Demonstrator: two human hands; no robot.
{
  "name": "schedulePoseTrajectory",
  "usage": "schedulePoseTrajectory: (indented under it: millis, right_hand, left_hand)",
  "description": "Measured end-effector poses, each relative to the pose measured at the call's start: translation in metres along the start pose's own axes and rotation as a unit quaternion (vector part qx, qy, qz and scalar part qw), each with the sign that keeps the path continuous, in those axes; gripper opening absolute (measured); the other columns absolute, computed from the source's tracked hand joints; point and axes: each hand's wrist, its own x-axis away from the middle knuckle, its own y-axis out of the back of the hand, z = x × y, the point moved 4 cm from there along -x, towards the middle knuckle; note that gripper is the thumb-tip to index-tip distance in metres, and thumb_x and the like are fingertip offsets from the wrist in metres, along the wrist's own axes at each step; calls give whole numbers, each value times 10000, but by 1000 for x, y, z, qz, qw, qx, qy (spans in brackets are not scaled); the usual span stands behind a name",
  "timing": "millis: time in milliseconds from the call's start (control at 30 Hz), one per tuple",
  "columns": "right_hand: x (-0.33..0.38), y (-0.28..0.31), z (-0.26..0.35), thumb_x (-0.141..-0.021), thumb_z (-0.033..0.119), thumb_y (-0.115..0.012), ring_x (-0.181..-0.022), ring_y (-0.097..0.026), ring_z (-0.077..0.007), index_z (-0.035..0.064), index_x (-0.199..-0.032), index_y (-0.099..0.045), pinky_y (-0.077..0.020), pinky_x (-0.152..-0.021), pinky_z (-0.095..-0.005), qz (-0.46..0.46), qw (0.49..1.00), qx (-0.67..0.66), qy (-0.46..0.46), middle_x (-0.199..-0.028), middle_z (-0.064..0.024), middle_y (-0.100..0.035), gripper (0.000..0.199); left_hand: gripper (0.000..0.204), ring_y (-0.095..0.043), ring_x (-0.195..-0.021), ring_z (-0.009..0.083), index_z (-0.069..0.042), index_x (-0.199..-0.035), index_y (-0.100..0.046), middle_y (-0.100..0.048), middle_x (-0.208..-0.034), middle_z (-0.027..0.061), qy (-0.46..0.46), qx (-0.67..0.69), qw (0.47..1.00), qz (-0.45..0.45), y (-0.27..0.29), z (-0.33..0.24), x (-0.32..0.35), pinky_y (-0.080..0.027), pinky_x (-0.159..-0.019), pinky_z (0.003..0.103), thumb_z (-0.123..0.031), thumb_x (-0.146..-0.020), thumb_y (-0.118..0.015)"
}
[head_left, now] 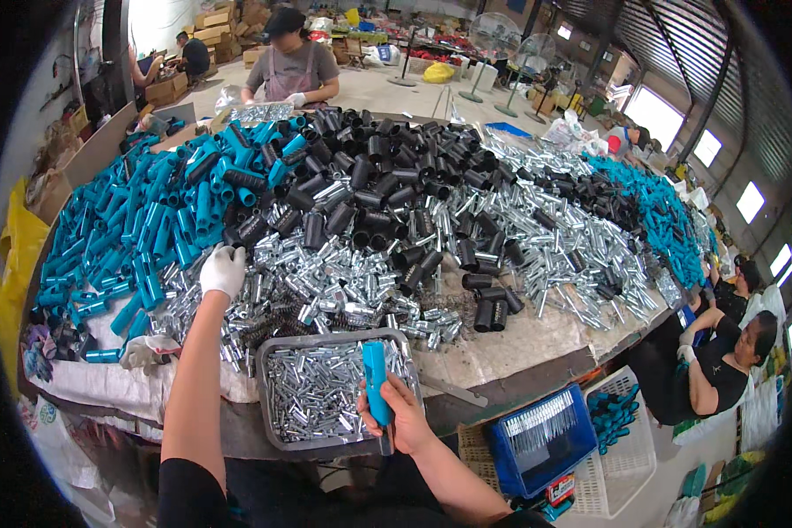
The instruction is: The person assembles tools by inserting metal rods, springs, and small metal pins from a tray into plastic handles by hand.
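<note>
My right hand (403,415), bare, is closed around a teal plastic tube (376,374). The tube stands nearly upright, wide end up, and a dark rod-like end shows below my fingers. Under and beside that hand lies a grey tray (262,387) full of small metal pins (312,396). My left hand (223,271), in a white glove, is at the edge of the heap where teal tubes (154,233), black sleeves (378,180) and shiny metal fittings (343,286) meet. Its fingers are curled together over the pieces; what they pinch is hidden.
Dark springs (268,321) lie behind the tray. A blue bin (537,440) with metal rods and a white basket (634,475) with teal tubes stand at the lower right. Across the table sits a co-worker (299,66); another co-worker (722,361) is at the right.
</note>
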Motion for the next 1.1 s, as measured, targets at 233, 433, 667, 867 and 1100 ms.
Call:
schedulePoseTrajectory:
  millis: [233,433,667,867,1100]
  right_hand:
    - [1,-3,0,-1021,320,-474,-588,-561,-141,44,-1121,-500,-430,-481,-264,-3,1000,3,-3,-885,-101,-613,295]
    - [1,-4,2,-1019,318,-481,-590,-559,-137,44,-1130,-506,-429,-483,-260,-5,1000,11,2,-877,-103,-618,297]
    - [0,3,-4,-967,403,-522,-534,-518,-145,-12,-1172,-547,-411,-468,-279,-34,998,48,-10,-830,-104,-633,464]
    - [2,2,-4,-992,362,-516,-557,-554,-141,-48,-1169,-557,-423,-454,-263,-50,995,84,26,-821,-115,-634,449]
    - [8,-14,2,-1003,363,-494,-533,-535,-137,-68,-1186,-538,-397,-434,-251,-7,993,102,53,-813,-119,-621,470]
  left_hand:
    - [375,-584,-1123,378,-14,-969,-700,-528,-1358,184,-89,13,990,-107,14,-13,4,-467,-950,433,-353,-891,-559]
    - [274,-679,-867,340,16,-937,-693,-694,-915,188,-188,178,944,-205,66,-68,66,-518,-783,383,-240,-837,-685]
    - [322,-594,-959,152,39,-1166,-533,-617,-1026,94,-65,548,821,147,49,-65,219,-509,-823,308,-101,-888,-614]
    - [457,-577,-1072,197,16,-1360,-440,-538,-1244,128,-21,626,771,115,52,-46,253,-539,-892,356,-45,-914,-521]
    - [360,-644,-916,166,57,-1256,-505,-595,-1150,136,-31,562,817,126,70,-50,265,-537,-834,309,-122,-946,-537]
